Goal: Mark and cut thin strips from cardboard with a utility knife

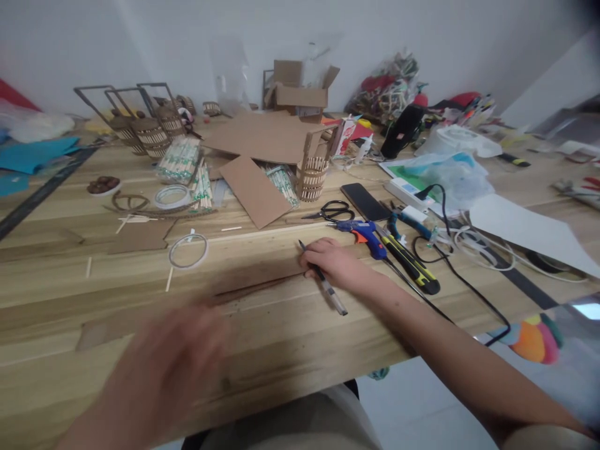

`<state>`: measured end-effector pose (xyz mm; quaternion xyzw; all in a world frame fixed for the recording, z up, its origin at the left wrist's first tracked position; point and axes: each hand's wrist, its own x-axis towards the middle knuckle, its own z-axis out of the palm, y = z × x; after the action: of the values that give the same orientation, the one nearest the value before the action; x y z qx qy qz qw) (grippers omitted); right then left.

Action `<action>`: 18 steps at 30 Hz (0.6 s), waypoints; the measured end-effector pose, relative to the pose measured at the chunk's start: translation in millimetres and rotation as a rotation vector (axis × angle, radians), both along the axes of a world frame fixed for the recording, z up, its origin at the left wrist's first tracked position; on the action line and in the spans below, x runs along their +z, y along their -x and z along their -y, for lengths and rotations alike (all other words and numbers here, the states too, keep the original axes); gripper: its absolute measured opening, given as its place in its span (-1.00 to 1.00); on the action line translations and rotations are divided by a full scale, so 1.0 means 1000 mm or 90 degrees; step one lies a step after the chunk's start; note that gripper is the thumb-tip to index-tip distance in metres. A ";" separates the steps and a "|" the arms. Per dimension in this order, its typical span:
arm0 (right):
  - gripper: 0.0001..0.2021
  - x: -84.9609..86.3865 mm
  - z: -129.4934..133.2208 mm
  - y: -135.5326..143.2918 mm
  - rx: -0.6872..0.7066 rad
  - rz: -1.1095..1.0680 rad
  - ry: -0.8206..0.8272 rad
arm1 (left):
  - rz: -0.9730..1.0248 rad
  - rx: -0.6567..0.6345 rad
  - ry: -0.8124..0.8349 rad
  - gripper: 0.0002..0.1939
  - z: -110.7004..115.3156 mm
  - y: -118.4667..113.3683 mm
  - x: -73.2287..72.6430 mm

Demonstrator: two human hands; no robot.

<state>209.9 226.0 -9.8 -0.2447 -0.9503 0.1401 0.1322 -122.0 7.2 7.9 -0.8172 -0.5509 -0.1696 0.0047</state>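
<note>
My right hand [325, 261] is closed around a pen [334, 296], which slants across the fingers. Its fingertips also touch the right end of a thin brown cardboard strip [262, 282] on the wooden table [281, 362]. My left hand [182, 356] is smeared by motion at the lower left, near the strip's left end; its fingers cannot be made out. A roll of tape [188, 251] lies beyond it. The blue glue gun [368, 235] and a yellow-black cutter [409, 259] lie to the right of my right hand.
Behind are scissors [336, 211], a phone [364, 201], a small stick bucket [312, 178], cardboard sheets [255, 190] and bundles of sticks [179, 159]. A power strip [407, 194] with cables lies right. More buckets [152, 134] stand at the back left.
</note>
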 end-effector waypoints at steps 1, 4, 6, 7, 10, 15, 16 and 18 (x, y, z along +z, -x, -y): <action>-0.88 0.002 -0.001 -0.006 0.004 0.003 0.006 | -0.035 0.037 -0.011 -0.61 -0.012 0.010 -0.004; -0.83 0.010 -0.001 -0.023 0.011 0.018 0.015 | -0.075 0.094 0.038 -0.45 -0.037 0.040 -0.019; -0.80 0.015 0.001 -0.031 0.008 0.021 0.012 | -0.058 0.079 0.105 -0.49 -0.043 0.051 -0.028; -0.77 0.016 0.003 -0.033 -0.003 0.018 0.005 | -0.046 0.069 0.133 -0.53 -0.044 0.053 -0.031; -0.73 0.016 0.007 -0.035 -0.077 -0.029 -0.063 | -0.010 0.040 0.191 -0.65 -0.048 0.044 -0.034; -0.82 0.019 0.012 -0.021 -0.138 -0.168 -0.171 | 0.009 0.013 0.219 -0.73 -0.073 0.010 -0.021; -0.83 0.021 0.013 -0.017 -0.137 -0.183 -0.174 | 0.003 0.010 0.225 -0.75 -0.079 0.003 -0.019; -0.85 0.025 0.015 -0.008 -0.127 -0.200 -0.177 | -0.007 0.010 0.237 -0.77 -0.088 -0.010 -0.015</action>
<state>218.3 210.6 15.4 -0.2918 -0.8993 0.0304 0.3243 -111.8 95.5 -7.4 -0.8007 -0.5789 -0.0601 -0.1419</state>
